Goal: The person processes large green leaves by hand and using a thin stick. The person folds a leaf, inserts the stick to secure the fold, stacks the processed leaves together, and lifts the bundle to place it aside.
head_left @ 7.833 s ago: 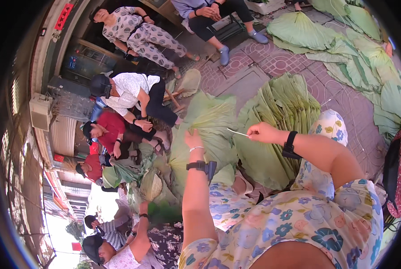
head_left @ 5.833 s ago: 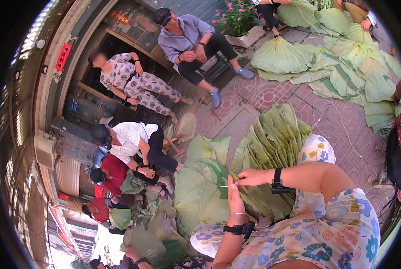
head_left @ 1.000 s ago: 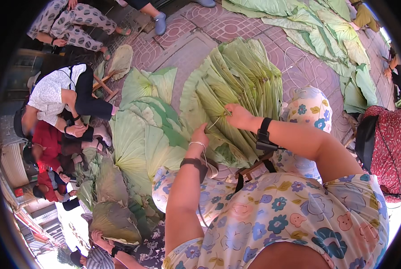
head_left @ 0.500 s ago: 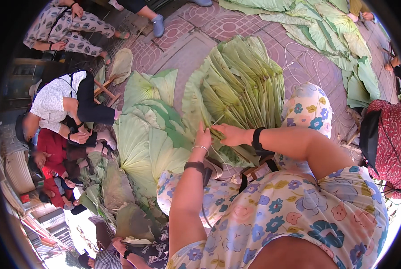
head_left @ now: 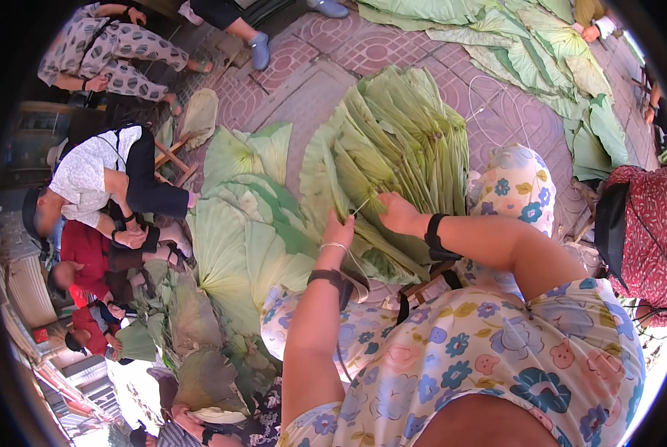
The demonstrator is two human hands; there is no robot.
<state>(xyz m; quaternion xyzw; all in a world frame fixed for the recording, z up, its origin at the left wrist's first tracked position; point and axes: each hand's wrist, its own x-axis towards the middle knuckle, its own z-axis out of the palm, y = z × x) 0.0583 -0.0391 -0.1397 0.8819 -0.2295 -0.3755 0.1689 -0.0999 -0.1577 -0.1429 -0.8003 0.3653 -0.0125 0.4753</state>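
A thick stack of folded green lotus leaves (head_left: 415,141) stands on the ground in front of me, its creased edges packed side by side. My left hand (head_left: 338,229) is closed at the near left side of this stack, pinching a thin pale needle-like rod (head_left: 361,206) that points toward my right hand. Below the left hand hangs a thin cord (head_left: 357,262). My right hand (head_left: 402,214) has its fingers curled into the near leaves of the stack, a short way right of the left hand; its fingertips are partly hidden there.
Flat, loose lotus leaves (head_left: 233,231) lie to my left, and a long spread of leaves (head_left: 523,56) covers the far right paving. A loop of thin wire (head_left: 497,112) rests on the tiles. People sit along the left; a red patterned garment (head_left: 646,238) is close on my right.
My right hand has moved slightly right, away from my left hand and further along the leaves. The left hand stays nearly in place, and the thin rod now shows between the hands.
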